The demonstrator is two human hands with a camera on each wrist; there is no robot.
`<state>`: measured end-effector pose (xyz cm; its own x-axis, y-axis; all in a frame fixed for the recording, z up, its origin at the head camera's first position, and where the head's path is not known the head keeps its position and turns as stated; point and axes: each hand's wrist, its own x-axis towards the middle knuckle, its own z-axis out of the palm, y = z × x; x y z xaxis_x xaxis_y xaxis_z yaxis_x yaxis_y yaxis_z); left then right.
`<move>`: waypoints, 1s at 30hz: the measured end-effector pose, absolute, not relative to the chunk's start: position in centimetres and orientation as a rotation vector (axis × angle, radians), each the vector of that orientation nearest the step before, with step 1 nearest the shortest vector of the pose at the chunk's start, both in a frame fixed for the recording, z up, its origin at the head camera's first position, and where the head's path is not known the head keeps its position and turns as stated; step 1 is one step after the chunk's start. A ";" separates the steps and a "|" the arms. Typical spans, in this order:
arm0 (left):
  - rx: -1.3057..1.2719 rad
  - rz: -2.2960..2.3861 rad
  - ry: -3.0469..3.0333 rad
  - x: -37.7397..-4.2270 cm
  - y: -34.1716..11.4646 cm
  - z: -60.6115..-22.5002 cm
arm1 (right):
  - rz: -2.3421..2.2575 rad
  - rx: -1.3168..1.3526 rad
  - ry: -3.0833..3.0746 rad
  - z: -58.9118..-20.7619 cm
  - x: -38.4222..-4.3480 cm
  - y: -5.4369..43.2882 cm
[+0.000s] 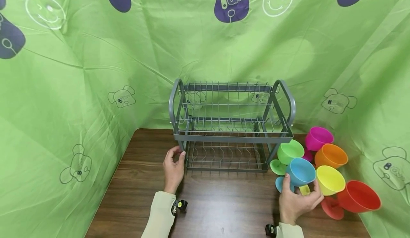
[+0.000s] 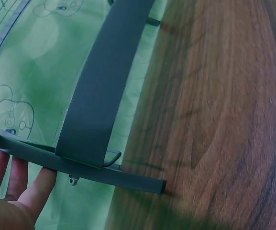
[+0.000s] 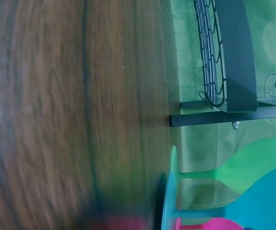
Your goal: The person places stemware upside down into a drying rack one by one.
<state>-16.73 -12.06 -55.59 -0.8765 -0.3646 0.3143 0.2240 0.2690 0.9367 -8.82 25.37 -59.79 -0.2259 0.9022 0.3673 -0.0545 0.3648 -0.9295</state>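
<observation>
A grey two-tier wire dish rack [image 1: 230,124] stands at the back of the wooden table [image 1: 217,206]. My left hand [image 1: 178,155] grips its front left foot; in the left wrist view my fingers [image 2: 35,189] curl under the rack's base bar [image 2: 104,171] below the upright [image 2: 104,81]. My right hand [image 1: 299,191] holds a blue goblet [image 1: 300,172] by its bowl, just right of the rack. The right wrist view shows the blue goblet [image 3: 214,208] beside a green goblet [image 3: 245,167] and the rack's foot bar [image 3: 224,116].
Green [image 1: 289,151], magenta [image 1: 318,138], orange [image 1: 331,156], yellow [image 1: 330,180] and red [image 1: 358,196] goblets crowd the table's right end. A green printed cloth [image 1: 96,70] hangs behind and on both sides. Both rack tiers hold nothing.
</observation>
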 end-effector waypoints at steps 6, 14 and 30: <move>0.067 -1.627 -2.084 -17.7 -13.1 -58.1 | 1.137 -0.786 -1.505 -57.7 -7.7 24.8; 0.069 -1.620 -2.094 -17.8 -13.5 -58.5 | 1.139 -0.685 -1.523 -55.3 -6.3 23.9; 0.085 -1.611 -2.114 -17.8 -13.5 -58.3 | 1.211 -0.434 -1.676 -54.2 -5.2 24.9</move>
<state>-17.77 -13.55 -58.29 -0.8839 -0.3288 0.3326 0.2335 0.3059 0.9230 -5.24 24.87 -54.23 -0.4520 0.7379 0.5011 -0.2441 0.4380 -0.8652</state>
